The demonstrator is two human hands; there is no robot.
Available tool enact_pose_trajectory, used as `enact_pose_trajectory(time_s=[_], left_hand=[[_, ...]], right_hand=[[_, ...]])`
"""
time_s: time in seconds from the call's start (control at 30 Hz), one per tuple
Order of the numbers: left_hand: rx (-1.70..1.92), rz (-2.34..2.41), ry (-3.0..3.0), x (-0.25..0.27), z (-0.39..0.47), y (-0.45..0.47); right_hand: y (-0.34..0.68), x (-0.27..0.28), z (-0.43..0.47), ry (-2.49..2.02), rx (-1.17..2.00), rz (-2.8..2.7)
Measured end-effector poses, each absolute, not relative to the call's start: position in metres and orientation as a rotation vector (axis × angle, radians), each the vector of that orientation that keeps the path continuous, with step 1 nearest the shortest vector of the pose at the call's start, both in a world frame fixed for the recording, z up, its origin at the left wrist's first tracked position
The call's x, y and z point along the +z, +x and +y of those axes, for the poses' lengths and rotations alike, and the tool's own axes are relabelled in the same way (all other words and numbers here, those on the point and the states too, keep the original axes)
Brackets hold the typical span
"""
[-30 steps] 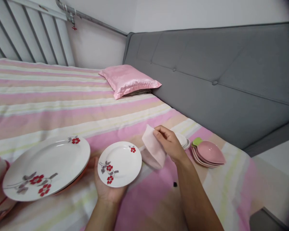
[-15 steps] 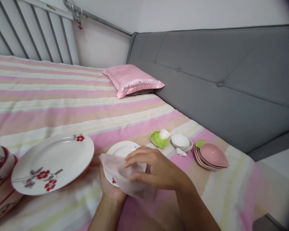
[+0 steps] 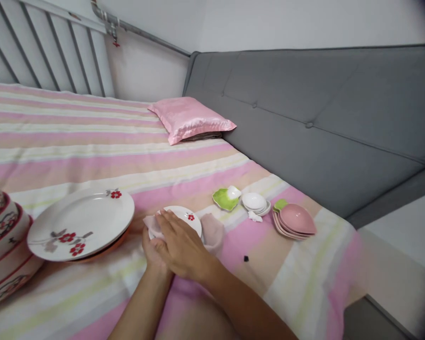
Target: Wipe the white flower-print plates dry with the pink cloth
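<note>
A small white plate with red flowers rests in my left hand, which supports it from below at the near left edge. My right hand lies over the plate with fingers stretched along its left side, pressing a thin pale pink cloth to the surface. One end of the cloth pokes out by the left rim; the other drapes past the right rim. The right hand hides the middle of the plate and most of the left fingers. Close by on the left are large floral plates, stacked.
Several floral bowls are piled at the far left. To the right lie a green leaf-shaped dish, small white dishes, and stacked pink dishes. A small black piece lies on the striped bedspread. A pink pillow sits by the grey headboard.
My right hand and the cloth have moved left across the plate, toward its left rim. More of the plate's right side shows, and the black piece on the bedspread has come into view.
</note>
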State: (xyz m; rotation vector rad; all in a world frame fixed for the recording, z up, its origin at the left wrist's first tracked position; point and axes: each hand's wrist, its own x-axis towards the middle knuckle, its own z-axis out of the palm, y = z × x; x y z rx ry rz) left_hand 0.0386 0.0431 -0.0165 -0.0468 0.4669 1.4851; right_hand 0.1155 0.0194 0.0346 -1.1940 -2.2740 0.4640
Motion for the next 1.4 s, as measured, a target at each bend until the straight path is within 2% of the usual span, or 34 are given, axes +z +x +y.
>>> enact_pose_trajectory(time_s=[0.33,0.63,0.87,1.4], left_hand=[[1.492,0.546,-0.083,0.027,0.029,0.049],[1.38,0.428,0.046,0.034,-0.005,0.048],[1.41,0.464,0.013,0.023,-0.01,0.047],[1.294,0.454,0.058,0.019,-0.119,-0.001]], right_hand=[[0.128,0.018,-0.015,-1.227,0.016,-1.899],[0.141,0.011,-0.054,-1.489,0.089,-1.78],[0.142,0.01,-0.07,-1.426,0.124,-1.774],[0.133,0.008,-0.151,-1.327,0.068,-1.952]])
